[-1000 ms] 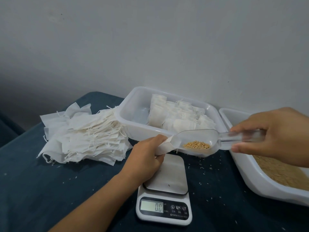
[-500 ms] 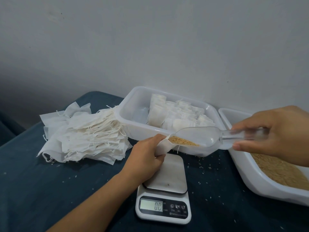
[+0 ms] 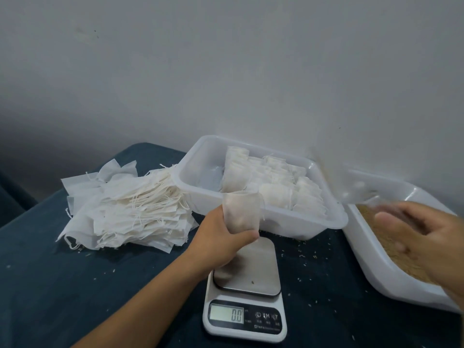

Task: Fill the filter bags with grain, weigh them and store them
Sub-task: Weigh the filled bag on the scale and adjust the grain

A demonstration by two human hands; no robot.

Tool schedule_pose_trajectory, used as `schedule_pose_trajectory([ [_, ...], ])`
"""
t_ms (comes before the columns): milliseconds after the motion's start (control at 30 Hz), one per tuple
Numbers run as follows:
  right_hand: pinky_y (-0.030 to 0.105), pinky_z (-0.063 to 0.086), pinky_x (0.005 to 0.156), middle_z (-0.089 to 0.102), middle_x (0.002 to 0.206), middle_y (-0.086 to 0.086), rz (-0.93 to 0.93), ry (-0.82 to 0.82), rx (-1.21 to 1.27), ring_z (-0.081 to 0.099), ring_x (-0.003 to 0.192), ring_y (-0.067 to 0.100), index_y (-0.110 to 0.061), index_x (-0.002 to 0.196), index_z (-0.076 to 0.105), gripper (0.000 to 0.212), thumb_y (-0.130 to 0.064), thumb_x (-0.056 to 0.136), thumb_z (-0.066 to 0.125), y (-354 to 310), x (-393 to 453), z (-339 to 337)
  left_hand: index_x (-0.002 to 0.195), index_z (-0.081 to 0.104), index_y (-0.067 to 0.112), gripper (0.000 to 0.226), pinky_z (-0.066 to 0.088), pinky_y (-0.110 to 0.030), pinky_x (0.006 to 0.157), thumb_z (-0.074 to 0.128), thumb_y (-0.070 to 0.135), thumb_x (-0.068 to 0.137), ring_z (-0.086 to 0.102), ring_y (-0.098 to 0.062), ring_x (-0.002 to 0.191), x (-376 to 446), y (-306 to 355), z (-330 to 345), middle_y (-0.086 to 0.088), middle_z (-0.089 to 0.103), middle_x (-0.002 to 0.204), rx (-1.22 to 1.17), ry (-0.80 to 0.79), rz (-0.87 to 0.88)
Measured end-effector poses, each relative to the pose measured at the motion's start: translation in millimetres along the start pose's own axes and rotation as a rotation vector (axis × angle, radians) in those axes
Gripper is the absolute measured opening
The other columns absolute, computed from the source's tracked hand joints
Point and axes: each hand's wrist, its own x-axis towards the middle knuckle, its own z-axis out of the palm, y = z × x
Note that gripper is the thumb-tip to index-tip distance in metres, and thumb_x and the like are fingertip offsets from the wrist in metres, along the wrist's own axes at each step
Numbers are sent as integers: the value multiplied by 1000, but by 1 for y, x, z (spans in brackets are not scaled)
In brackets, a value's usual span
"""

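My left hand (image 3: pixel 221 244) grips a white filter bag (image 3: pixel 241 212) upright, just above the back of the steel plate of the kitchen scale (image 3: pixel 247 267), whose display reads 0.0. My right hand (image 3: pixel 421 237) is motion-blurred over the white tray (image 3: pixel 376 270) that holds brown grain (image 3: pixel 376 229). A clear plastic scoop (image 3: pixel 361 194) shows as a faint smear at the tray's far left end, just left of that hand. Whether the fingers still grip its handle is lost in the blur.
A white plastic tray (image 3: pixel 313 222) with several filled bags stands behind the scale. A pile of empty filter bags (image 3: pixel 130 212) with strings lies to the left on the dark blue cloth. Loose grains are scattered around the scale. A wall stands close behind.
The scoop has left the bag's mouth and swung right over the grain tray with my right hand. My left hand has turned the bag upright; grain is no longer visible in the scoop.
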Motion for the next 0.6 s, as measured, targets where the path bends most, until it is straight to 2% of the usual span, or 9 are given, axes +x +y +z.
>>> schedule_pose_trajectory([
  [67,27,57,53,73,85,-18,37,156,-64,66,62,7,-47,112,71,54,-86,75,64,33,9,-11,114,70,23,48,59,-27,79,82,37,69,74,-12,98,0,4,0,4,78,104,-204,-75,-77],
  [133,42,59,62,71,89,-17,79,241,-235,68,73,13,-46,108,68,57,-91,78,53,85,32,-25,116,72,19,39,58,-24,79,79,33,81,75,-15,101,-1,9,1,-2,78,110,-416,-133,-148],
  [200,53,57,71,69,81,-10,125,250,-425,65,75,21,-32,91,70,61,-88,80,48,132,58,-36,115,74,17,24,58,-23,77,70,28,95,75,-17,101,-1,16,0,-8,77,115,-604,-165,-210],
  [233,54,56,73,68,76,-4,160,241,-507,63,72,25,-27,81,69,58,-82,79,50,149,68,-37,117,74,16,24,58,-24,77,66,28,98,75,-18,102,0,19,-2,-10,76,118,-664,-184,-233],
  [300,52,55,75,67,72,2,271,196,-602,61,70,28,-25,71,67,42,-64,84,63,169,85,-33,121,73,15,32,59,-27,79,66,30,94,74,-20,106,0,25,-3,-12,74,122,-717,-231,-261],
  [367,45,55,74,66,76,1,369,93,-677,61,73,27,-23,73,68,35,-53,91,67,175,94,-24,111,79,18,29,60,-30,80,70,32,88,74,-19,104,2,30,-3,-10,75,120,-697,-246,-282],
  [433,37,52,67,68,77,-2,401,-37,-766,63,73,23,-24,73,72,33,-50,93,66,174,99,-15,99,83,21,18,61,-38,84,71,31,90,75,-18,98,5,35,-1,-7,77,112,-633,-222,-306],
  [500,33,47,61,70,75,-4,401,-160,-819,64,72,18,-26,70,74,31,-47,92,67,171,101,-10,96,83,20,16,61,-45,92,70,29,95,76,-18,94,10,41,0,-5,79,108,-560,-201,-308],
  [600,34,49,73,73,97,-7,394,-282,-895,64,85,15,-33,84,74,20,-47,94,64,160,97,-6,101,80,20,17,58,-43,95,72,31,92,74,-16,94,16,58,-2,-4,78,109,-461,-234,-262],
])
